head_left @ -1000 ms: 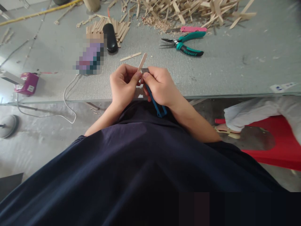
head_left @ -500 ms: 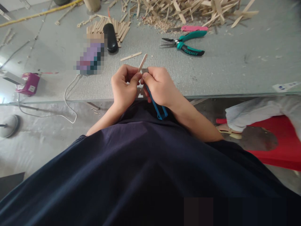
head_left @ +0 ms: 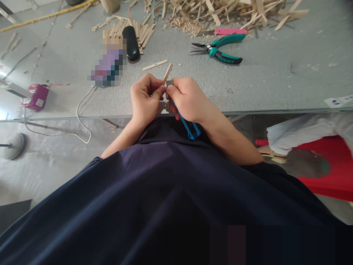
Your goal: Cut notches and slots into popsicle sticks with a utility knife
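Note:
Between the thumb and fingers of my left hand [head_left: 146, 99] is a wooden craft stick [head_left: 168, 72], tilted with its rounded tip pointing up and right. My right hand [head_left: 190, 99] is wrapped round a blue utility knife [head_left: 191, 129], whose handle sticks out below the palm. Its grey blade end [head_left: 169, 82] shows by my right thumb, close beside the stick; whether blade and stick touch I cannot tell. Both hands are nearly together above the table's front edge. Just beyond them a second craft stick [head_left: 154, 65] lies flat on the table.
Green-handled pliers [head_left: 217, 49] lie open near a pink-handled tool [head_left: 230, 31]. Behind are a heap of wooden sticks [head_left: 215, 11] and shavings [head_left: 187, 25]. A black case [head_left: 130, 43] rests on sticks. Left stands a purple box [head_left: 35, 97]. A person's leg [head_left: 298, 132] shows by a red stool [head_left: 339, 162].
The knife's handle end has swung slightly to the right, and the craft stick has turned a little in my left fingers. The whole view has shifted slightly.

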### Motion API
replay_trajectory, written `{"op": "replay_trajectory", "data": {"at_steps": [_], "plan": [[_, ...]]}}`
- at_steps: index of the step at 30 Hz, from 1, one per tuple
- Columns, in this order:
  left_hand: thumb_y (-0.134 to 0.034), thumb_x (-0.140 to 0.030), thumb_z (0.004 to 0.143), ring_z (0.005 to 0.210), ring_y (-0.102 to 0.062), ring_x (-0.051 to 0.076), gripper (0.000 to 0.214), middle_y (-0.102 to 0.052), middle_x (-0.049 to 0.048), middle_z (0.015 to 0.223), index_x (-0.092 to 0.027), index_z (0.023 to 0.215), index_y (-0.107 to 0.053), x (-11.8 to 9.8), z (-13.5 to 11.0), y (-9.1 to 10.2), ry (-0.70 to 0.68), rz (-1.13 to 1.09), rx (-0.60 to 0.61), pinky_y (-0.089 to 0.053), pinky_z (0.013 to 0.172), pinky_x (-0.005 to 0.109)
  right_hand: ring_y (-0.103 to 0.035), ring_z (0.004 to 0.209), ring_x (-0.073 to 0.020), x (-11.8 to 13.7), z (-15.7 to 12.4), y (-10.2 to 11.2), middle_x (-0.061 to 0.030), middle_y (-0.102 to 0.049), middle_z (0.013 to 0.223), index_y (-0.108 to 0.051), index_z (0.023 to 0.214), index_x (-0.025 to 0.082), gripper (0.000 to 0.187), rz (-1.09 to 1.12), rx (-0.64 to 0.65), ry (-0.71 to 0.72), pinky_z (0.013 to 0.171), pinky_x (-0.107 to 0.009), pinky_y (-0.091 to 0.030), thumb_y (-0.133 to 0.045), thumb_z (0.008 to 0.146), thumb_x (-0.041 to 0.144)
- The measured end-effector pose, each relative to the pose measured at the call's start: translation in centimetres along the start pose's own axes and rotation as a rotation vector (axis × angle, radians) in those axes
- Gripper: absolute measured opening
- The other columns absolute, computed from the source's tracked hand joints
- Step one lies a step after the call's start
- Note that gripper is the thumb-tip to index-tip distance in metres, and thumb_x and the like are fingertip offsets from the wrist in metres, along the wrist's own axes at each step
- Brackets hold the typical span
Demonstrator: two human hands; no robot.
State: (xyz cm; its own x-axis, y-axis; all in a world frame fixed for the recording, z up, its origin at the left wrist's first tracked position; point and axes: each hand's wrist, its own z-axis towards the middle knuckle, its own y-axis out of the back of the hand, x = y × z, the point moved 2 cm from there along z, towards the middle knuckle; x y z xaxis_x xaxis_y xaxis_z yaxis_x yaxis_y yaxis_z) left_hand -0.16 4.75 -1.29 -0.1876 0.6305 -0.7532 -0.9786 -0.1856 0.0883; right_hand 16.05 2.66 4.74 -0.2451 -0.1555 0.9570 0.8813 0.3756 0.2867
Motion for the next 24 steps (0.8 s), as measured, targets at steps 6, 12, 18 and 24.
{"op": "replay_trajectory", "data": {"at_steps": [6,12,18,24], "plan": [[-0.088,-0.045,0.100,0.060,-0.069,0.010,0.036,-0.062,-0.0038,0.074,-0.023,0.085,-0.064,-0.5,0.1,0.0,0.070,0.015,-0.010,-0.058,0.055,0.024,-0.046,0.038,-0.0126,-1.3,0.4,0.2,0.0039,-0.053,0.052,-0.052,0.078,0.026,0.040,0.119,0.052,0.090,0.036,-0.028,-0.034,-0.052,0.119,0.025],[-0.089,-0.055,0.098,0.061,-0.071,0.011,0.039,-0.065,-0.0041,0.073,-0.024,0.086,-0.068,-0.1,0.3,0.0,0.140,0.018,0.031,-0.063,0.058,0.026,-0.048,0.041,-0.0138,-1.6,0.3,0.8,0.0031,-0.055,0.054,-0.052,0.081,0.027,0.038,0.223,0.149,0.110,0.040,-0.028,-0.040,-0.057,0.116,0.043],[-0.088,-0.075,0.092,0.062,-0.072,0.012,0.053,-0.070,-0.0018,0.076,-0.025,0.090,-0.073,-0.4,0.4,-0.1,0.092,-0.073,0.041,-0.063,0.056,0.027,-0.049,0.040,-0.0129,-1.8,0.2,0.9,0.0032,-0.057,0.055,-0.055,0.083,0.025,0.039,0.279,0.132,0.099,0.040,-0.027,-0.038,-0.058,0.115,0.048],[-0.089,-0.064,0.096,0.067,-0.075,0.014,0.044,-0.071,-0.0008,0.077,-0.024,0.091,-0.073,-0.6,0.2,-0.1,0.127,-0.056,0.022,-0.066,0.059,0.028,-0.051,0.040,-0.0131,-2.1,0.2,0.8,0.0040,-0.058,0.056,-0.057,0.083,0.026,0.038,0.300,0.136,0.116,0.042,-0.027,-0.040,-0.058,0.116,0.046]]}}
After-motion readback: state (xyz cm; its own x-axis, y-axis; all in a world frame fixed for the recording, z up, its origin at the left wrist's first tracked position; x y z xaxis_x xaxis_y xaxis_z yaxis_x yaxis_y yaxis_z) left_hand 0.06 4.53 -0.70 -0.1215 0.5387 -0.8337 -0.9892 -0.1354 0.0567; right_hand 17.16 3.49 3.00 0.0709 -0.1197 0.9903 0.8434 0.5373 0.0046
